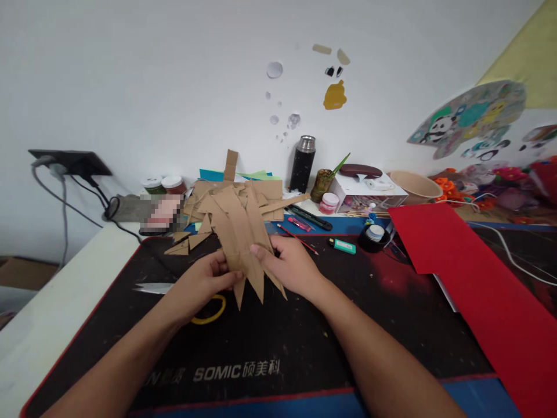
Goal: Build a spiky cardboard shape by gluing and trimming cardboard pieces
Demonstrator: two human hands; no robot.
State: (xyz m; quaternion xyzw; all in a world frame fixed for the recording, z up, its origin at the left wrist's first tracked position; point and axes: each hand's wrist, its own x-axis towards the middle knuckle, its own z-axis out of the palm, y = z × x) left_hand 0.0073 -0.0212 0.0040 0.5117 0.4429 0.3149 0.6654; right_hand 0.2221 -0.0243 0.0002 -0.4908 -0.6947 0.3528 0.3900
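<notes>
Several brown cardboard strips [243, 244] with pointed lower ends are held fanned out above the black desk mat. On their left edge my left hand [213, 273] is closed, thumb in front and fingers partly behind. My right hand [289, 261] grips the same strips from the right, its thumb pressed on the front. Scissors with a yellow handle [211, 313] lie on the mat under my left wrist, partly covered by it. Behind the strips rises a heap of cardboard scraps [270, 191], and small cut pieces [187, 244] lie to the left.
Red card [461, 290] stretches along the right side. Near the wall stand a black flask [303, 165], a pink-lidded jar [329, 203] and a white box [369, 188]. A utility knife [310, 217], a red pencil [300, 240] and a green eraser-like item [342, 246] lie beyond my right hand.
</notes>
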